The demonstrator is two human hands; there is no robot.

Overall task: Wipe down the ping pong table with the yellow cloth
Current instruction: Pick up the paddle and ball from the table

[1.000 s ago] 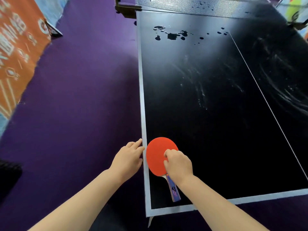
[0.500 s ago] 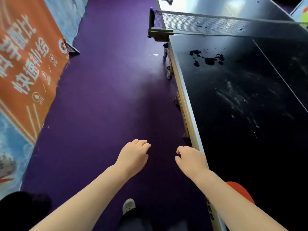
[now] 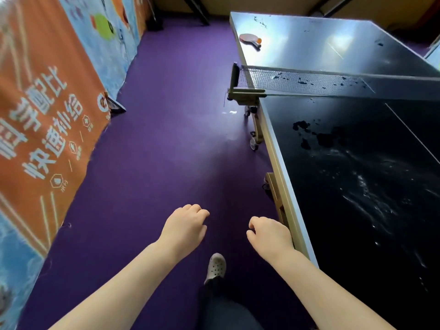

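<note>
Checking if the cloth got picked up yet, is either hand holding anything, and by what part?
Nothing is held. Left hand and right hand hang loosely curled and empty over the floor.

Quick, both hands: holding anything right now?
Left hand: loosely curled, holding nothing.
Right hand: loosely curled, holding nothing, beside the table edge.

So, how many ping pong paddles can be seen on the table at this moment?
1. The paddle lies on the far half of the ping pong table, beyond the net, near its left edge. Another may lie on the near half, outside the view.
</note>
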